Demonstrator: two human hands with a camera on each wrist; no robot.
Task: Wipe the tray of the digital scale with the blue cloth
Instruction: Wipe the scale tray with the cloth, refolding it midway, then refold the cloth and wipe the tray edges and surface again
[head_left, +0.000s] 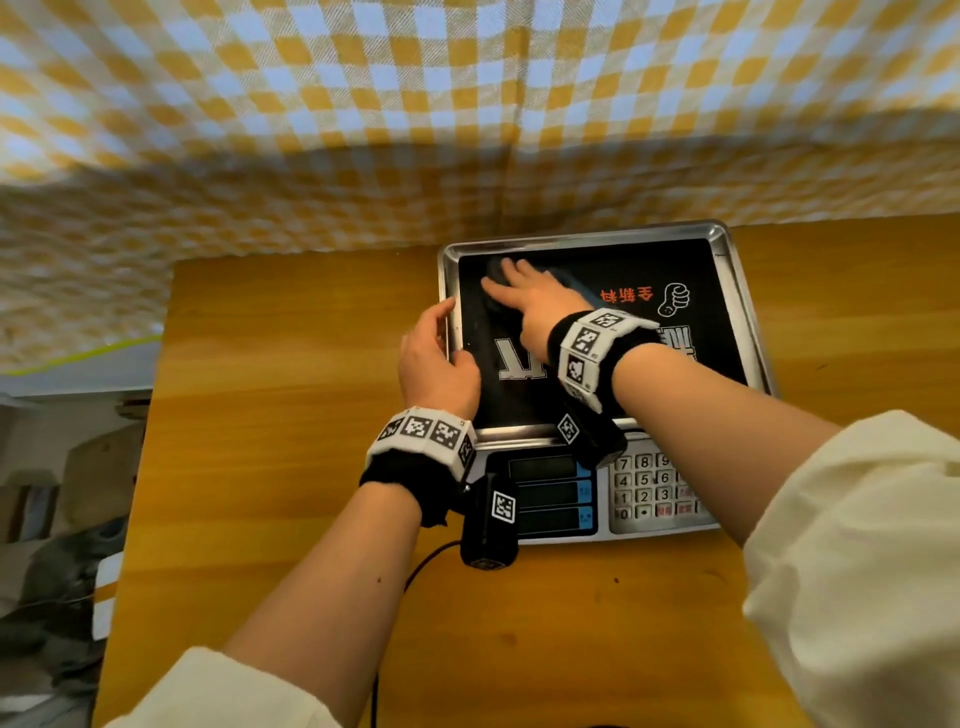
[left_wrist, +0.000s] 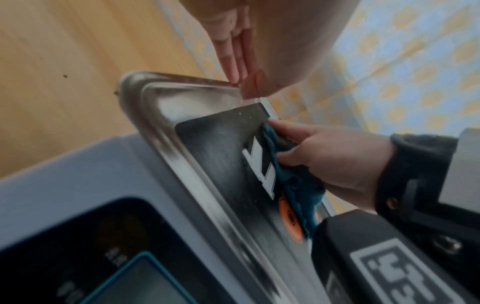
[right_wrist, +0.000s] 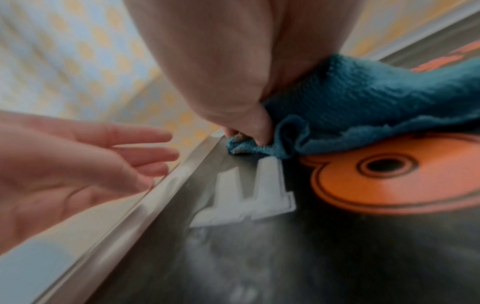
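While the left hand (head_left: 436, 358), fingers relaxed and empty, steadies the steel tray (head_left: 737, 291) rim, the right hand (head_left: 524, 301) presses flat fingers on the blue cloth (right_wrist: 363, 102) at the far-left corner; soft, limp cloth likely wants a broad palm hold.

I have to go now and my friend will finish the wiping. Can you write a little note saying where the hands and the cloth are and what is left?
Right hand: flat, pressing the blue cloth onto the tray near its far left corner.
Left hand: open, fingers at the tray's left rim.
Done: wiping is under way at that corner.
Left: the rest of the tray, over to its right side.
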